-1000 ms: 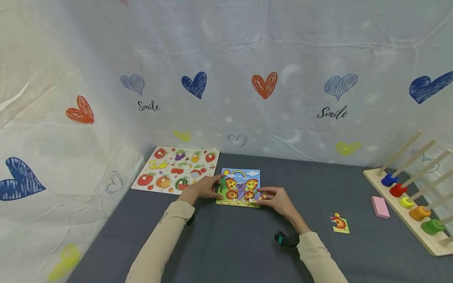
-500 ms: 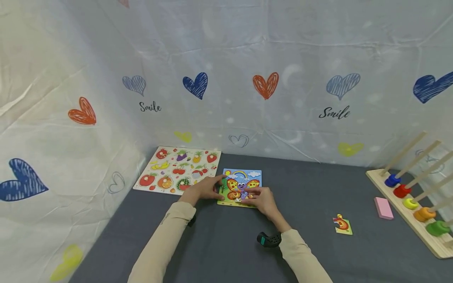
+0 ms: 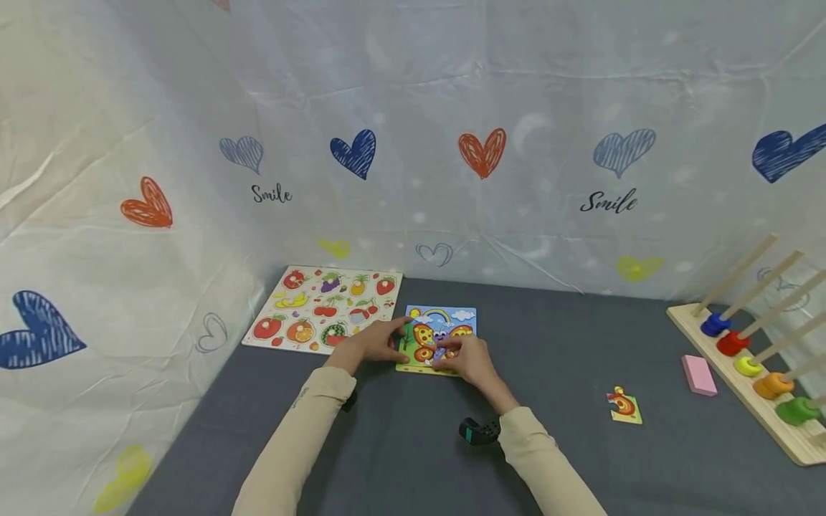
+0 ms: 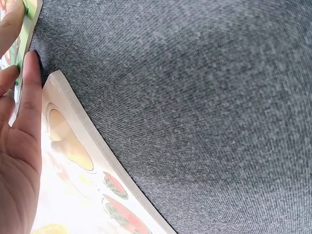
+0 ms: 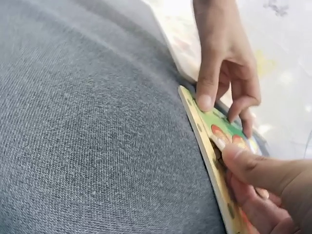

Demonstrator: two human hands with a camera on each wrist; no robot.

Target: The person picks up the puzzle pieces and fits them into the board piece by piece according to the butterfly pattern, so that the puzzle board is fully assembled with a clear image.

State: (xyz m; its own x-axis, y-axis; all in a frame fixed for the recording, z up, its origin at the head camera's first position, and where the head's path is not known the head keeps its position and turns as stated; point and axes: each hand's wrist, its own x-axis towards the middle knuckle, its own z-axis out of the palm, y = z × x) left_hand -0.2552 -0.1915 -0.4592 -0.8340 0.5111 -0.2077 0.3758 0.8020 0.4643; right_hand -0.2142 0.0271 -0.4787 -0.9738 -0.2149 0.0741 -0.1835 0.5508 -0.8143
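Observation:
A butterfly puzzle board point(image 3: 442, 321) lies flat on the grey cloth. My left hand point(image 3: 377, 342) holds its left edge, thumb at the near corner and bent fingertips on top; the right wrist view shows this left hand point(image 5: 225, 83) at the board's rim point(image 5: 204, 137). My right hand point(image 3: 466, 357) lies over the board's lower middle. Its thumb point(image 5: 256, 168) and curled fingers pinch a puzzle piece against the near edge, and the hand hides most of that piece. One loose puzzle piece point(image 3: 622, 406) lies far off to the right.
A fruit puzzle board point(image 3: 323, 309) touches the butterfly board's left side; its corner point(image 4: 73, 156) shows beside my left fingers point(image 4: 27, 117). A pink block point(image 3: 698, 375) and a wooden peg rack with coloured rings point(image 3: 751, 369) stand at the right. Heart-printed cloth walls the back and left.
My right hand slid left from the board's lower right corner to its lower middle. The left hand stayed on the left edge. The loose piece has not moved.

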